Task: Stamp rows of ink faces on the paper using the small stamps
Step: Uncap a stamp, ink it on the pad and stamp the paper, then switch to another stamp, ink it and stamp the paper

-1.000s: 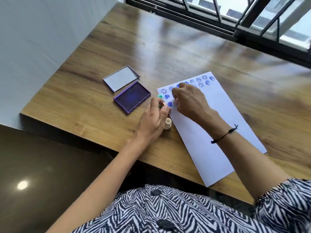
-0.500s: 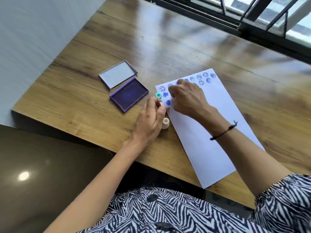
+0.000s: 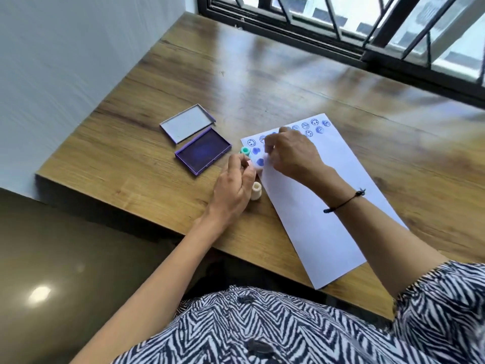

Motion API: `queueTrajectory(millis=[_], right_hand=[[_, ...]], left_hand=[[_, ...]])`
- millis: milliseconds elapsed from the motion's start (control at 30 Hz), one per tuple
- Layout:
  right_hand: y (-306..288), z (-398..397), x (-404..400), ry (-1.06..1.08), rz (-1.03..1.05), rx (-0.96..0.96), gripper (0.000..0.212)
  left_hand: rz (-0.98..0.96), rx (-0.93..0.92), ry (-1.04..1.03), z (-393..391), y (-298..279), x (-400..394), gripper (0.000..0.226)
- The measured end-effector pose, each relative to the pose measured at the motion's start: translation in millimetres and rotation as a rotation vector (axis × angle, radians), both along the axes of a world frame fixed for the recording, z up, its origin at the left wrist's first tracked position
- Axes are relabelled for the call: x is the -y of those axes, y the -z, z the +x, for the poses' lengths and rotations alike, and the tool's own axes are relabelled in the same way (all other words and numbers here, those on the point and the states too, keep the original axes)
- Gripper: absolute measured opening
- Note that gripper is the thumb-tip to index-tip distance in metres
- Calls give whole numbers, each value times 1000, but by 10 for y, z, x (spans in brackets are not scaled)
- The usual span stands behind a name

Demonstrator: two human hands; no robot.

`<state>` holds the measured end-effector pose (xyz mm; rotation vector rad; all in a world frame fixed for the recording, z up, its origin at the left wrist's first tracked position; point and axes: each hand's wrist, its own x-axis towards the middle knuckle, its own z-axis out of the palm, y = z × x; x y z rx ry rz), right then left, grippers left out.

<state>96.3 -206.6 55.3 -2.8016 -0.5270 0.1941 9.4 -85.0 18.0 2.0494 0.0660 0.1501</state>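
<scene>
A white paper (image 3: 315, 206) lies slanted on the wooden table (image 3: 262, 82). A row of blue ink faces (image 3: 305, 125) runs along its far edge, with a second short row below and two blue hearts (image 3: 258, 156) near its left corner. My right hand (image 3: 291, 153) rests on the paper, fingertips bunched low beside the hearts on a small stamp that is mostly hidden. My left hand (image 3: 233, 187) sits at the paper's left edge, thumb and forefinger pinched on a small pale stamp. A green stamp (image 3: 245, 151) and a cream stamp (image 3: 256, 191) stand on the table next to that hand.
An open purple ink pad (image 3: 203, 151) lies left of the paper, its grey lid (image 3: 187, 123) just behind it. The table's near edge runs under my forearms. A wall closes the left side and a barred window (image 3: 367, 27) the far side.
The view has shifted as my head moved. Both hands stay in place by the paper's left corner, fingers shifting only slightly.
</scene>
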Motion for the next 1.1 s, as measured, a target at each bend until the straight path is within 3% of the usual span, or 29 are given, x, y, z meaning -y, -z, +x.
queueTrajectory(millis=[133,233,467,600,733,1100], right_hand=[[-251,17,313,337,499,69,18],[-421,15,486,403,689,26,14],[-297,-169,410,360,766,-180,15],[-290,-286,253,258,934,-332,12],[-329,-356,89,138,993,-351,10],[-318,-401,-17,80,902,-226,13]], left_hand=[[-48,3,-11,-6,-10,18,25],[-67,5,-7,-12,12,12,19],[-241,-9,-21,-34,-20,-13,35],[-423,40,-49,-37,-83,-54,24],[-638,43,2,-20,-178,-41,13],[-594,44,-116,20,-279,-52,8]])
